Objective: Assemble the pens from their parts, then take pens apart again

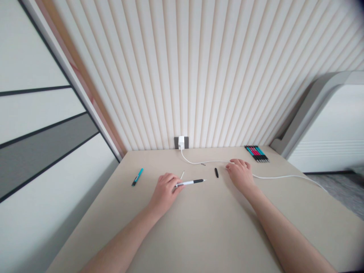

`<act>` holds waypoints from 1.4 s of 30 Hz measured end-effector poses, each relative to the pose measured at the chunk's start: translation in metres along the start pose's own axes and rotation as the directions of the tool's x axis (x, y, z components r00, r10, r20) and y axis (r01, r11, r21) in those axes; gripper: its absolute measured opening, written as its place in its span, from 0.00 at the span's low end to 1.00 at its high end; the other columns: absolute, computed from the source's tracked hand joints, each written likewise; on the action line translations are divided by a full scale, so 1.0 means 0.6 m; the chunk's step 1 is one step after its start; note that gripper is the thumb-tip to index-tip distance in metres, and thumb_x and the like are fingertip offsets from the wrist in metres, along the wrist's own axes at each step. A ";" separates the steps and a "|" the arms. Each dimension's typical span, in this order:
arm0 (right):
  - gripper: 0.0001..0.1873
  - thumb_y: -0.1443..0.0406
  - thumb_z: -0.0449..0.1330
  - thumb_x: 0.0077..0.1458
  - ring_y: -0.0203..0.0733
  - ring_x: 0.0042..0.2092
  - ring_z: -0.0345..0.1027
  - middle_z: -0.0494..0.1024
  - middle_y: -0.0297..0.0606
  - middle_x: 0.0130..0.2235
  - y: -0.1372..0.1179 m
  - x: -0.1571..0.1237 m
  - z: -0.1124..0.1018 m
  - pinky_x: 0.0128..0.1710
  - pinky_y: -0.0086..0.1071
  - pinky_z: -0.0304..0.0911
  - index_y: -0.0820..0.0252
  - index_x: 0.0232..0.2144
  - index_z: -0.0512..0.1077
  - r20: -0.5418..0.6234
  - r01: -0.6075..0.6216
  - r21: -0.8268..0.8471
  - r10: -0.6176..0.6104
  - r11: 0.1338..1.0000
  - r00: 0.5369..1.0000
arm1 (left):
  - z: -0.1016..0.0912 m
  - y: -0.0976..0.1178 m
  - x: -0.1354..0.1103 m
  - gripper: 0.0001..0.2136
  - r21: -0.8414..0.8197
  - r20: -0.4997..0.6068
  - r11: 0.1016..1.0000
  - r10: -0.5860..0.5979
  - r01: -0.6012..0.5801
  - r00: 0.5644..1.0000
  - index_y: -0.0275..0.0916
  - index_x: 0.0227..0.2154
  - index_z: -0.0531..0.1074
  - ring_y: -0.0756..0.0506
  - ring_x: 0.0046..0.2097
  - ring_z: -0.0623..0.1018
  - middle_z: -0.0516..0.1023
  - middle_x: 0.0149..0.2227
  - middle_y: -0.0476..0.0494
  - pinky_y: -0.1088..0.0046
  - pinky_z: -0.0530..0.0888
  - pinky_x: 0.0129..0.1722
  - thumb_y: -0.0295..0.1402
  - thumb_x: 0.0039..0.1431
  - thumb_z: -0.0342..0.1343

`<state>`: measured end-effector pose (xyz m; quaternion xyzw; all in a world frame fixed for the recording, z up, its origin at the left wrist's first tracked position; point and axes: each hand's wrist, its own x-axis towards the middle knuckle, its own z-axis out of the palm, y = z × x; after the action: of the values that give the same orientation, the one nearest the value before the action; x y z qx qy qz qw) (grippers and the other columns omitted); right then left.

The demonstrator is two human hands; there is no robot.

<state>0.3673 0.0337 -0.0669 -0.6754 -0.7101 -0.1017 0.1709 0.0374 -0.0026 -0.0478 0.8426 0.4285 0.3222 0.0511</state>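
Observation:
My left hand is closed around the rear end of a white pen with a black grip, its tip pointing right. Just beyond those fingers lies a thin, pale stick-like piece. My right hand rests over the white cable, fingers loosely bent and apart, with nothing visible in them. To its left is a short black tube-shaped piece. A tiny dark piece, perhaps a spring, lies beside the cable. Left of my left hand is a teal and black pen part.
A row of several teal, red and black pens lies at the table's back right. A white charger is plugged in at the ribbed wall; its cable crosses the beige table. A white cabinet stands on the left.

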 end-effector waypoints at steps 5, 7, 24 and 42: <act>0.12 0.61 0.53 0.61 0.47 0.45 0.69 0.79 0.42 0.42 -0.038 0.006 -0.013 0.47 0.41 0.61 0.57 0.37 0.77 -0.043 0.082 0.515 -0.070 0.854 0.997 | 0.002 -0.003 -0.001 0.02 -0.014 -0.013 1.000 -0.015 0.015 1.000 0.40 0.34 0.72 0.44 0.41 0.73 0.75 0.36 0.46 0.65 0.67 0.43 0.32 0.61 0.57; 0.13 0.58 0.55 0.60 0.44 0.40 0.70 0.80 0.40 0.39 -0.062 0.002 -0.017 0.42 0.38 0.63 0.57 0.38 0.77 0.010 0.040 0.705 -0.066 0.708 0.998 | 0.003 -0.006 -0.002 0.01 -0.022 -0.029 0.999 -0.031 0.030 0.999 0.40 0.34 0.72 0.44 0.42 0.73 0.75 0.36 0.46 0.65 0.67 0.44 0.31 0.61 0.57; 0.16 0.56 0.60 0.54 0.40 0.33 0.68 0.79 0.38 0.32 -0.117 -0.022 -0.026 0.34 0.33 0.62 0.61 0.38 0.79 0.250 -0.145 0.877 -0.177 0.458 0.952 | 0.010 -0.014 -0.002 0.01 -0.117 -0.029 0.991 -0.075 0.071 0.997 0.40 0.35 0.71 0.45 0.42 0.73 0.73 0.37 0.45 0.66 0.70 0.45 0.29 0.62 0.55; 0.16 0.56 0.61 0.54 0.38 0.32 0.67 0.78 0.37 0.32 -0.117 -0.022 -0.020 0.33 0.31 0.59 0.61 0.39 0.78 0.291 -0.203 0.898 -0.180 0.391 0.940 | 0.006 -0.006 0.000 0.02 -0.209 -0.057 0.973 -0.116 0.101 0.992 0.40 0.35 0.68 0.46 0.40 0.73 0.71 0.36 0.46 0.70 0.70 0.42 0.29 0.63 0.51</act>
<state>0.2993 0.0120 -0.0546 -0.4793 -0.6601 0.4275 0.3896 0.0372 0.0002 -0.0519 0.7965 0.4398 0.3903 0.1408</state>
